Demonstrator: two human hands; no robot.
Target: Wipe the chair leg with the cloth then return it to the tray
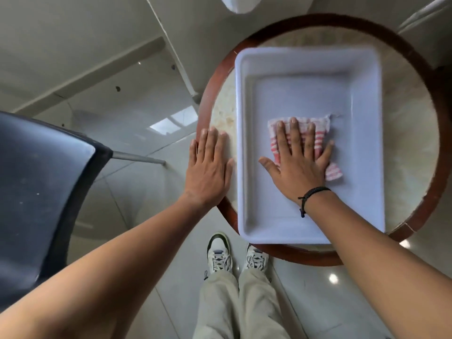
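Now cloth (322, 129) under flat right hand (299, 165).

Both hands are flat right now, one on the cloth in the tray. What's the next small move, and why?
Probably curl the right hand to gather the red-and-white striped cloth. It lies flat under the open palm inside the white plastic tray, not gripped. The left hand rests flat on the round wood-rimmed table, and the dark chair's metal leg waits to the left.

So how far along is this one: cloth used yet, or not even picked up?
Can't tell which. The cloth lies flat in the tray under the open right hand; the left hand rests on the table. Nothing is gripped. The chair leg is untouched: either start or finish.
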